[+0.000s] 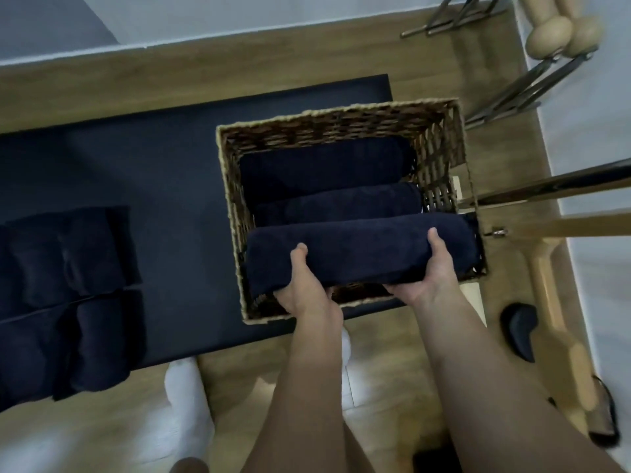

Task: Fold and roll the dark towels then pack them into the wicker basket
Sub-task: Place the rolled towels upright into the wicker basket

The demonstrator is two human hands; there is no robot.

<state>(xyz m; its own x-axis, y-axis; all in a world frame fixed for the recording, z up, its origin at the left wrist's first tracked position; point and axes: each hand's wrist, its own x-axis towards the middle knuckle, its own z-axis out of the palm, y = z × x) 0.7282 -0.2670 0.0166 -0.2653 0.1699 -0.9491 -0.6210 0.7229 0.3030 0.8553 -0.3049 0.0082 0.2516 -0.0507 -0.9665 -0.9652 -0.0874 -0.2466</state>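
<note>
Wicker basket (229, 192) sitting at bench (170, 165) right end; two rolled towels (341, 203) lying inside, third roll (362, 250) sitting nearside, half in.

Black padded bench (164, 158) on wooden floor (211, 76).

You're in what looks like a Pilates studio: padded black worktop (153, 172), wooden-framed apparatus (577, 363), metal rods (505, 93) with wooden handles (549, 35), wood floor (205, 73).

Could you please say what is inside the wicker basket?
Far towel roll and middle roll lie inside; left hand and right hand hold a third roll at the near wall. Beneath them is covered.
</note>
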